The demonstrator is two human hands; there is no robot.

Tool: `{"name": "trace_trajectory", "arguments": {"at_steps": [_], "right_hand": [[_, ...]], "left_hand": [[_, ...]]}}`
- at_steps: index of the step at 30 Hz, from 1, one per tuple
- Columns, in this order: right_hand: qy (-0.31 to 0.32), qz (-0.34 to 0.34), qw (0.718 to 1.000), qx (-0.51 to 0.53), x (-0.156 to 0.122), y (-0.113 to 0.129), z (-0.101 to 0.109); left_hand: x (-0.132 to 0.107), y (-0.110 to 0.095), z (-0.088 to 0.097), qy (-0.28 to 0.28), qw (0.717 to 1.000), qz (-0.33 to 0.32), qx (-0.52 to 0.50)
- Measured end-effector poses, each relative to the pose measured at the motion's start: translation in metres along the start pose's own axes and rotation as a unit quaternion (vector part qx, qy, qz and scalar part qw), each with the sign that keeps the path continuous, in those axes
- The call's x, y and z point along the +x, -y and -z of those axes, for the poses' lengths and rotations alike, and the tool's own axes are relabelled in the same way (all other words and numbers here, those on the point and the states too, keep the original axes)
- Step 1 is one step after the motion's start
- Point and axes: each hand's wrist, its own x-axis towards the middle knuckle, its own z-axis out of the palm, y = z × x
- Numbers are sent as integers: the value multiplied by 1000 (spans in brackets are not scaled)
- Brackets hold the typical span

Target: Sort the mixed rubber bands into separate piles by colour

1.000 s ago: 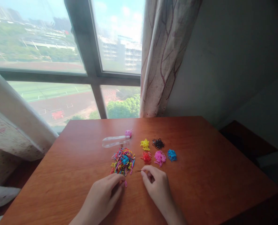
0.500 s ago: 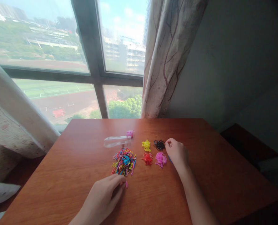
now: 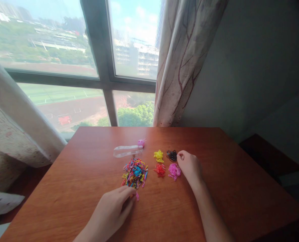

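Observation:
My left hand (image 3: 116,203) is closed at the near edge of a mixed pile of small colourful rubber bands (image 3: 136,171). A pink rubber band (image 3: 137,196) sticks out at its thumb and fingertips. My right hand (image 3: 189,164) is closed in a pinch just right of a small heap of black rubber bands (image 3: 172,155); anything between those fingers is hidden. Beside it lie sorted heaps of pink rubber bands (image 3: 174,171), red rubber bands (image 3: 160,170) and yellow rubber bands (image 3: 158,155).
Behind the mixed pile, a clear plastic container (image 3: 126,151) lies on its side, with a pink cap-like piece (image 3: 141,143) at its right end. The brown wooden table (image 3: 73,178) reaches to the window (image 3: 105,85). A patterned curtain (image 3: 182,64) hangs behind.
The view has shifted slightly. My right hand has moved a little left toward the black heap, and a bit of blue beneath it is now hidden. My left hand keeps its pinch.

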Motion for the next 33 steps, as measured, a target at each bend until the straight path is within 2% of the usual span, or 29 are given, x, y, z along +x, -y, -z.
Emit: {"name": "trace_trajectory", "arguments": {"at_steps": [4, 7, 12, 16, 19, 23, 33], "right_hand": [[-1, 19, 1000, 12, -10, 2, 5], [-12, 60, 997, 56, -29, 7, 1], [-6, 156, 976, 150, -76, 25, -19], [12, 200, 962, 184, -113, 41, -35], [27, 222, 954, 199, -131, 47, -42], [37, 231, 950, 209, -139, 47, -46], [43, 230, 946, 222, -138, 46, -45]], "left_hand": [[-1, 3, 2, -4, 1000, 0, -8], [-2, 8, 2, -19, 1000, -1, -13], [-1, 10, -1, -17, 1000, -5, 4], [1, 8, -6, -10, 999, 1, 30], [1, 9, -8, -10, 999, 4, 46], [2, 9, -9, -9, 998, 1, 63], [3, 5, -6, -14, 997, -2, 81]]}}
